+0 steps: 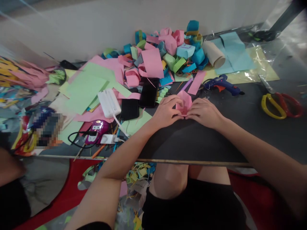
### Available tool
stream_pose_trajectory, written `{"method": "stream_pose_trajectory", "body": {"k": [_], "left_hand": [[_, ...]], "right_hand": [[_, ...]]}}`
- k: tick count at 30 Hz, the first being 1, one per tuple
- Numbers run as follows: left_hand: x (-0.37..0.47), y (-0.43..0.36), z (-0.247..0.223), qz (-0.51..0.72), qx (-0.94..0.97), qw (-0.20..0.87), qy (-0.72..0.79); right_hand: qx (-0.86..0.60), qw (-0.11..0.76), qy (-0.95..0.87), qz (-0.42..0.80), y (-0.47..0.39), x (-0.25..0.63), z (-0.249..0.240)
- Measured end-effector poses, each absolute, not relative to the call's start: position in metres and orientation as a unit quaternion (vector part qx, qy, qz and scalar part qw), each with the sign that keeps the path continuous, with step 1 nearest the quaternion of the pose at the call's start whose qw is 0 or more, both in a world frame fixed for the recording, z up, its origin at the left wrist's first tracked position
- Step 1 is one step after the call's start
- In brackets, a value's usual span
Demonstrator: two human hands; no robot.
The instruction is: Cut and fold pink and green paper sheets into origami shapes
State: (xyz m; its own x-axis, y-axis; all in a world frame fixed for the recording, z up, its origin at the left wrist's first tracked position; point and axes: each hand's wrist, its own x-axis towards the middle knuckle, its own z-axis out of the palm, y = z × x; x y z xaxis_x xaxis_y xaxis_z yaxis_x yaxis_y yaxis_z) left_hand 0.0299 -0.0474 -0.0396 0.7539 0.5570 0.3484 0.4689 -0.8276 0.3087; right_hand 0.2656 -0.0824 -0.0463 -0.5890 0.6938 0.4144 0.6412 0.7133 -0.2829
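Paper (184,98) in left hand (168,111), right hand (205,112); room toward table edge (172,161).

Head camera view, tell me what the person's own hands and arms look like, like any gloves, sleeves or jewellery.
The left hand and right hand are ungloved, with no watch or bracelet visible. The left forearm and right forearm are uncovered. A black sleeve ends above the left elbow; no right sleeve shows.
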Motion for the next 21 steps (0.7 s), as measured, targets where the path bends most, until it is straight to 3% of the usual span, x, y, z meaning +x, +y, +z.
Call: {"method": "stream_pose_trajectory", "body": {"k": [5,14,21], "left_hand": [[0.028,-0.042,-0.045,0.234,0.924,0.085,0.291],[0.021,-0.021,-0.054,0.228,0.922,0.110,0.291],[0.015,-0.028,-0.043,0.228,0.917,0.118,0.305]], "right_hand": [[-0.402,0.268,-0.875,0.017,-0.081,0.264,-0.045],[-0.378,0.291,-0.876,0.071,-0.071,0.267,-0.051],[-0.391,0.418,-0.819,0.040,-0.075,0.280,-0.036]]}}
